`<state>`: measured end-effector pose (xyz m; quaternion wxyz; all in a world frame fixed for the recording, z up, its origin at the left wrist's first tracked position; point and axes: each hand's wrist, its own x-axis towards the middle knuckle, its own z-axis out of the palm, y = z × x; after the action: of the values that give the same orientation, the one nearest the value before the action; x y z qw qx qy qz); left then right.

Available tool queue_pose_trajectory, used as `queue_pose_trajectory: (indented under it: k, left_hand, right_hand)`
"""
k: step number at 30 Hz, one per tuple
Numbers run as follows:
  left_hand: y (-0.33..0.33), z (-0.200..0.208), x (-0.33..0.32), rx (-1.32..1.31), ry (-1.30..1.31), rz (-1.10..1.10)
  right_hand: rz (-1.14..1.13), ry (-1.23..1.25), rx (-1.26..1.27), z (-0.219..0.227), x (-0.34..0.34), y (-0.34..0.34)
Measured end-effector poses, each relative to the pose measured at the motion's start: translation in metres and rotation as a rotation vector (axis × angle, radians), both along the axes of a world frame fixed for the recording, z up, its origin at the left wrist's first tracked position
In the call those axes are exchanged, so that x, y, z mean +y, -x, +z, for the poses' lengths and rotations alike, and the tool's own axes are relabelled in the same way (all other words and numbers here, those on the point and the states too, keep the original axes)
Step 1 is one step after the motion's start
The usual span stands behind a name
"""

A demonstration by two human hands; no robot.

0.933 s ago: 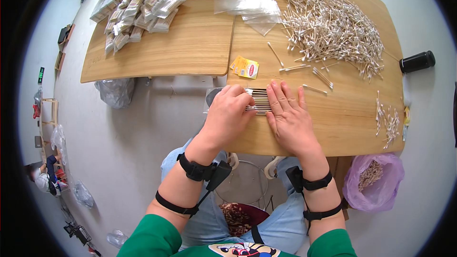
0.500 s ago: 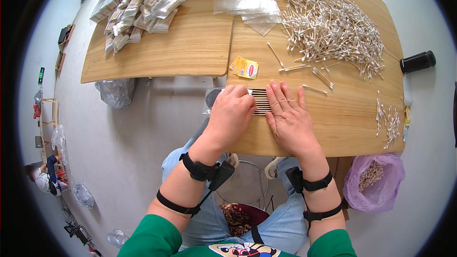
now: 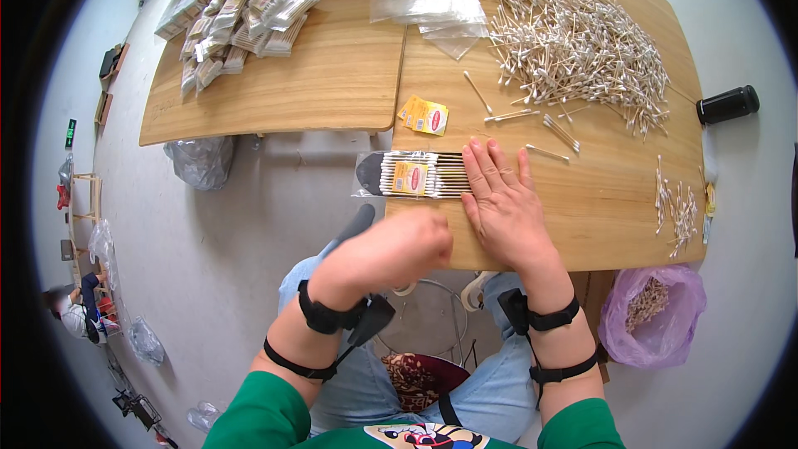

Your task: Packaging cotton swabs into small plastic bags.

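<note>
A clear plastic bag (image 3: 368, 189) lies at the table's near left edge, over a dark rounded board tip. Inside it, cotton swabs (image 3: 388, 173) lie side by side with a small yellow card (image 3: 410, 177) on top. Dark slats with pale sticks between them run from the swabs to beneath my right hand (image 3: 509, 208). That hand presses flat, its fingers stretched out and holding nothing. My left hand (image 3: 395, 249) is apart from the bag, just in front of the table edge. Its fingers look curled, but motion blurs them.
Loose yellow cards (image 3: 430, 117) lie behind the bag. Farther back are empty clear bags (image 3: 440, 12) and a big heap of swabs (image 3: 578, 50). Filled packs (image 3: 241, 21) pile up on the left table. A black bottle (image 3: 727, 106) and a purple bag (image 3: 652, 324) are at right.
My left hand has come off the bag and moved toward my body, uncovering the swabs and the yellow card. My right hand stays pressed in place.
</note>
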<state>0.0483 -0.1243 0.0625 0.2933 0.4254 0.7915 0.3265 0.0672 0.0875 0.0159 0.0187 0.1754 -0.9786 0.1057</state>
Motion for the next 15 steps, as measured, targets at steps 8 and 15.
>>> queue_pose_trajectory:
  k: [8, 15]
  left_hand:
    - [-0.031, 0.008, 0.025, -0.045, 0.039, 0.028]
    - [0.01, -0.025, 0.02, 0.493, -0.107, 0.707]
  right_hand:
    - [-0.007, -0.002, 0.0, 0.0, 0.001, 0.0]
    - [-0.003, 0.001, 0.005, 0.0, 0.0, -0.001]
